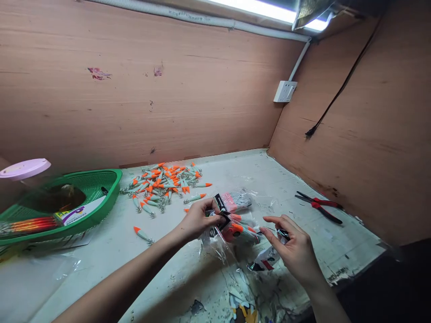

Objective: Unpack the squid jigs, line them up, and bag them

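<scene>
My left hand (204, 218) is closed on a clear plastic packet with a black header (225, 219), near the middle of the table. Orange-tipped squid lures (238, 228) lie at and under the packet, partly hidden by the fingers and shiny film. Just to the right is my right hand (296, 246), thumb and forefinger stretched toward those lures. Its other fingers curl round a dark, shiny object (283, 233) that I cannot make out. Beyond the left hand lies another packet (235, 200) with a pink and white label. A white, red and black packet (264, 260) sits below the right hand.
A pile of orange and pale green squid lures (168, 179) lies at the back. One lure (143, 235) is apart at the left. Red-handled pliers (319, 206) rest at the right. A green basket (116, 188) stands left, and scraps (247, 312) lie at the front edge.
</scene>
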Demonstrator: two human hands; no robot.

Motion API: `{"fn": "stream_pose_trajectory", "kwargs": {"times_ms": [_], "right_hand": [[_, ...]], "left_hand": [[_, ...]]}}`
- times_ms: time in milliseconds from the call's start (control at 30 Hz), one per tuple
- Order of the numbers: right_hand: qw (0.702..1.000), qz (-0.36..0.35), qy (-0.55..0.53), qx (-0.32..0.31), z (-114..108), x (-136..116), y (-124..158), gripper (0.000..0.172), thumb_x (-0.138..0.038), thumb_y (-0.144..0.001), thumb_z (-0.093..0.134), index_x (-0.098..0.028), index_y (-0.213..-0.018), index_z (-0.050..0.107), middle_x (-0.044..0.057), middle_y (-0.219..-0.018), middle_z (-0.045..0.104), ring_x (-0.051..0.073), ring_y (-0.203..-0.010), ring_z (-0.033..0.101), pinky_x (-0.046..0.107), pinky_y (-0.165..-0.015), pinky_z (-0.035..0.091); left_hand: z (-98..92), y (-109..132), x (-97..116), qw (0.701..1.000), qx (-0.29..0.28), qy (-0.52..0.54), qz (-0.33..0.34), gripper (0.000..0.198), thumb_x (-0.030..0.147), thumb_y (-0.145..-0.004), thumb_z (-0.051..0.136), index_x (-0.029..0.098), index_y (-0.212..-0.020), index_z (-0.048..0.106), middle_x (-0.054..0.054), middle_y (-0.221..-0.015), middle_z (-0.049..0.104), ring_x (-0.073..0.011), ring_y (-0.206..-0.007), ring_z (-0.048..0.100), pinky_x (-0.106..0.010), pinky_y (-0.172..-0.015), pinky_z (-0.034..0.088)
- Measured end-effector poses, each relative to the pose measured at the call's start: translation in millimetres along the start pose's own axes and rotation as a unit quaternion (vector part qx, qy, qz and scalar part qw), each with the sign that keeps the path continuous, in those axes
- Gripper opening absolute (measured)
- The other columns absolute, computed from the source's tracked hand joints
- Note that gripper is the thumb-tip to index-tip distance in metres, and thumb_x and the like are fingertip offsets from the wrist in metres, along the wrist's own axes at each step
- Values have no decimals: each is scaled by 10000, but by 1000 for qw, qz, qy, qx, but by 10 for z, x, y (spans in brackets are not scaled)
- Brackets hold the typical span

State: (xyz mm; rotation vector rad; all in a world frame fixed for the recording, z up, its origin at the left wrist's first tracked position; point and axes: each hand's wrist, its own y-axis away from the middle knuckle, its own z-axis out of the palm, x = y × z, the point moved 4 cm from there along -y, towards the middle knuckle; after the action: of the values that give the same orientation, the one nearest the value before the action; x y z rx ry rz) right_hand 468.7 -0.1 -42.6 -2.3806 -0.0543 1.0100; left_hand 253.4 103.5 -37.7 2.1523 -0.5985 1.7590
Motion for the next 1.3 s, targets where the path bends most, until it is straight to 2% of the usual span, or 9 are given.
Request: {"fn": "stream_pose_trajectory", "kwargs": {"times_ms": [100,200,467,600,700,867,1067,1167,1300], "right_hand": [[1000,-1,-10,-7,13,-35,-2,198,-385,-865,577,-216,-939,650,21,-788,587,161,-711,565,259,-633,437],[1000,0,-8,-3,-13,-52,-9,202,-385,-874,561,-212,-930,652,27,-790,592,170,-735,569,265,-648,439],[999,-30,-30,4,9,-265,-130,281,-397,-854,586,-223,-1065,651,47,-871,590,187,-812,586,291,-712,469],[993,13,-107,-54,139,-399,-263,413,-443,-778,664,-210,-1117,620,72,-1006,653,234,-955,599,349,-819,471],[972,56,-200,-111,262,-482,-288,296,-442,-782,657,-188,-934,646,43,-867,665,187,-780,613,282,-680,487],[964,66,-236,-103,315,-564,-233,226,-407,-791,661,-184,-815,628,-2,-705,607,128,-597,549,226,-537,442],[989,-89,-105,-55,141,-775,-288,310,-320,-799,675,-218,-1089,632,66,-997,612,196,-897,588,294,-751,491],[979,-170,-71,-83,147,-913,-311,108,-232,-875,564,-198,-913,659,58,-858,598,171,-791,597,277,-674,492],[963,-262,-14,-55,186,-1019,-273,175,-140,-894,480,-190,-822,632,51,-744,601,168,-696,587,287,-604,477]], "left_hand": [[-37,70,-45,989,-24,103,-105,371,372,-571,786,168,-656,488,47,-566,540,-81,-478,483,-188,-473,335],[-146,114,0,971,-14,192,-141,413,410,-575,806,169,-691,491,41,-550,555,-73,-429,483,-176,-433,318],[-476,191,119,941,92,313,-94,465,359,-524,849,184,-761,489,50,-592,587,-71,-451,517,-162,-436,399],[-488,270,157,937,100,324,-80,454,378,-540,839,181,-750,489,59,-584,550,-56,-453,484,-154,-440,391],[-446,337,156,938,92,327,-76,423,394,-583,814,182,-737,482,62,-571,523,-53,-450,461,-154,-439,371],[-412,458,143,964,94,242,-63,474,400,-556,832,184,-899,586,14,-732,631,-108,-597,568,-200,-551,440],[-368,560,296,995,76,70,2,241,377,-697,736,153,-774,690,-48,-799,700,-168,-747,619,-254,-701,466],[-349,587,346,995,86,47,23,218,370,-714,720,165,-782,693,-47,-792,710,-181,-751,628,-262,-708,471],[-352,604,324,991,127,35,21,215,371,-705,721,166,-761,686,-36,-773,690,-170,-741,610,-244,-695,461]]}}
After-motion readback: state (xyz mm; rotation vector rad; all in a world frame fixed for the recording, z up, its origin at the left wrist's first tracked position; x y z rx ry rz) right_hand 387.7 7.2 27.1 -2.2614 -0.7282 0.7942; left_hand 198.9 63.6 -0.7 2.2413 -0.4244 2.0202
